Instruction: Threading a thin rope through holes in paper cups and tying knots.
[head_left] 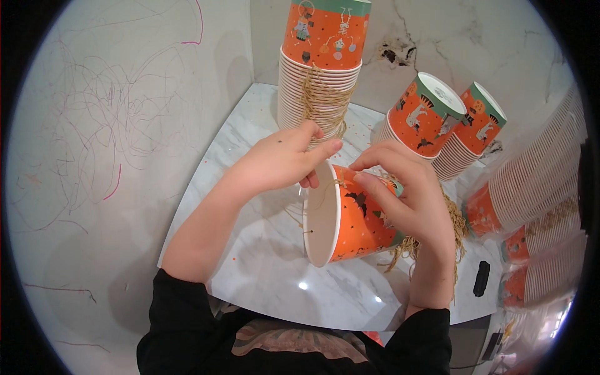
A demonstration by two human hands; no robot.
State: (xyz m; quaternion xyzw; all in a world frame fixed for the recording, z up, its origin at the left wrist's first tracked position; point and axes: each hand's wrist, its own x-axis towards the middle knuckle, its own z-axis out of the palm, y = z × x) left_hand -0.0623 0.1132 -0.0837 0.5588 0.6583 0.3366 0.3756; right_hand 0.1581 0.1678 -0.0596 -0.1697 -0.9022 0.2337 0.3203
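Note:
An orange paper cup [362, 219] with bats on it and a white rim lies tilted in front of me, its mouth facing left. Twine shows at the side of the cup near the rim, and a thin strand and a small dark spot are visible inside. My right hand [406, 187] is closed at the cup's upper side, thumb and forefinger bent close together near the twine. At the upper rim, my left hand [281, 156] has its thumb and forefinger apart and its other fingers partly hidden. Behind it stands a tall stack of cups [328, 37] with twine loops [328, 94] hanging down its side.
Two shorter cup stacks [425, 119] stand at the back right of the marble-patterned table [250, 269]. A bundle of twine [456, 219] lies beside my right wrist. A black object [481, 278] lies near the right edge. Plastic-wrapped cup stacks [531, 181] are farther right.

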